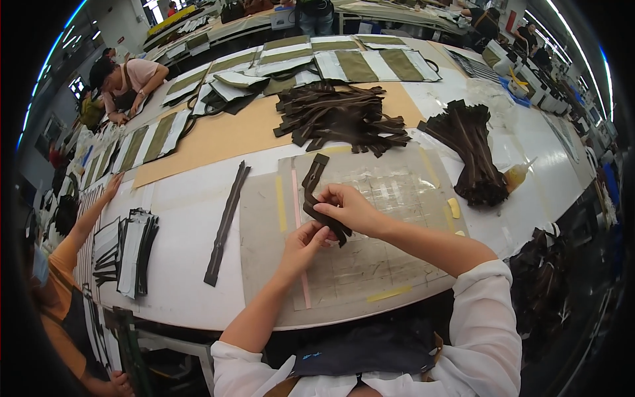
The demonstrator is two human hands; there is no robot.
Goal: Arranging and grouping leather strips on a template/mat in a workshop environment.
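Both of my hands grip one dark brown zipper (309, 185) above a grey cutting board (264, 264). Its upper part stretches away from me, bent in the middle, and its lower end hangs past my fingers. My left hand (306, 243) pinches it near that lower end. Just above, my right hand (345, 206) is closed on the same strip with thumb and fingers. A second zipper (228, 221) lies straight on the white tabletop left of the board. Beyond the board is a loose heap of similar zippers (340, 116), and a gathered bundle of zippers (473, 152) lies to the right.
Olive and white fabric panels (380, 65) line the far side. At left is a stack of black-edged pieces (137, 251). A small amber bottle (516, 175) sits beside the bundle. A co-worker in orange (63, 278) reaches over the left edge; another (132, 83) leans in farther back.
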